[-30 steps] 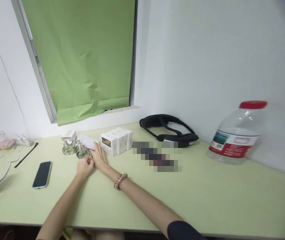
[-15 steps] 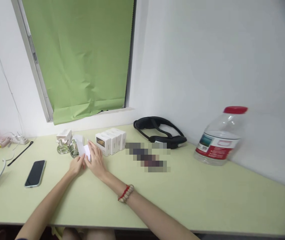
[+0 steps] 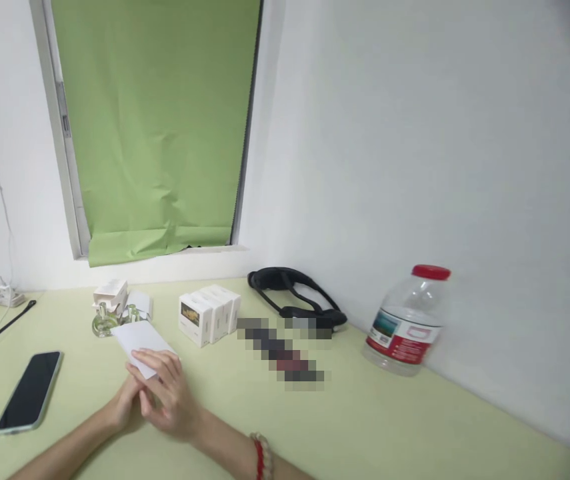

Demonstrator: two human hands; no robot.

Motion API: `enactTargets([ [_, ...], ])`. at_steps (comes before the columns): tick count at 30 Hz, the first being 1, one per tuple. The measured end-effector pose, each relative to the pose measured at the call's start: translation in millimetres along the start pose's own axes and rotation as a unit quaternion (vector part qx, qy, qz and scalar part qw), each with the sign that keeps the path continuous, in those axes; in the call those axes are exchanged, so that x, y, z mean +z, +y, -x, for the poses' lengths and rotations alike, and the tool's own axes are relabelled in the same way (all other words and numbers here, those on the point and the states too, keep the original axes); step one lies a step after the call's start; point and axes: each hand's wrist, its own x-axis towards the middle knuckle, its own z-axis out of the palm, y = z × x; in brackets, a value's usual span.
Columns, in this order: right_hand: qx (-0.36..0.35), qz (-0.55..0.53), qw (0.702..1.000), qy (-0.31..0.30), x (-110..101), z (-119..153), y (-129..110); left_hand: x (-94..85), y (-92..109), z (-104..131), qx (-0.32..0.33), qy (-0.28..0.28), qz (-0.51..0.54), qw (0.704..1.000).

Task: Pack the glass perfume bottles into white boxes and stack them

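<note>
Both my hands are together around a flat white card or folded paper [image 3: 137, 339] above the table. My left hand [image 3: 125, 403] pinches its lower end, partly covered by the other hand. My right hand [image 3: 169, 393] lies with its fingers across the lower part of the card. Just behind the card stand a round green glass bottle [image 3: 103, 321] and a second one [image 3: 133, 313], partly hidden by it. An opened white box [image 3: 111, 293] is behind the bottles. To the right stands a row of several small white boxes [image 3: 197, 320].
A phone [image 3: 31, 392] lies on the left, near a black strap [image 3: 2, 329] and white cables. Black headgear [image 3: 297, 297] rests by the wall, with a pixelated patch before it. A large red-capped plastic bottle [image 3: 407, 327] stands on the right.
The view has shifted and come closer. My hands have drawn the white card nearer to me, away from the glass bottles, and it now lies flatter, with more of its face showing.
</note>
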Motion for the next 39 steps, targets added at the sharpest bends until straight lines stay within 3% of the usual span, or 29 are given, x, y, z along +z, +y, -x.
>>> enactTargets([
  [3, 0.017, -0.011, 0.999, -0.028, -1, 2, 0, 7.2, 9, 7, 0.007, 0.019, 0.07, 0.997],
  [7, 0.075, -0.043, 0.993, -0.079, 3, 9, 6, 15.5, 33, 4, -0.059, 0.04, 0.121, 0.99],
  [12, 0.011, -0.114, 0.981, -0.154, 6, 14, 9, 15.6, 46, -3, -0.167, 0.138, 0.109, 0.97],
  [16, 0.022, -0.172, 0.975, -0.141, 4, 10, 4, 18.4, 55, -6, -0.211, 0.176, 0.123, 0.954],
  [21, 0.069, -0.129, 0.984, -0.104, 3, 4, 3, 20.5, 61, -13, -0.236, 0.111, 0.09, 0.961],
  [25, 0.179, -0.044, 0.979, -0.083, 5, 7, 12, 19.8, 55, -12, -0.219, 0.107, 0.046, 0.969],
  [28, 0.292, 0.0, 0.953, -0.074, 9, 14, 23, 21.1, 50, -10, -0.198, 0.132, 0.04, 0.97],
  [31, 0.397, -0.034, 0.916, -0.05, 15, 21, 32, 21.0, 46, -8, -0.122, 0.172, 0.016, 0.977],
  [35, 0.551, -0.164, 0.816, -0.063, 19, 24, 33, 19.5, 43, -4, -0.036, 0.179, -0.088, 0.979],
  [37, 0.59, -0.209, 0.776, -0.076, 19, 22, 30, 20.7, 43, -2, 0.006, 0.183, -0.15, 0.972],
  [39, 0.592, -0.238, 0.766, -0.085, 17, 19, 26, 22.7, 43, 0, 0.042, 0.177, -0.195, 0.964],
])
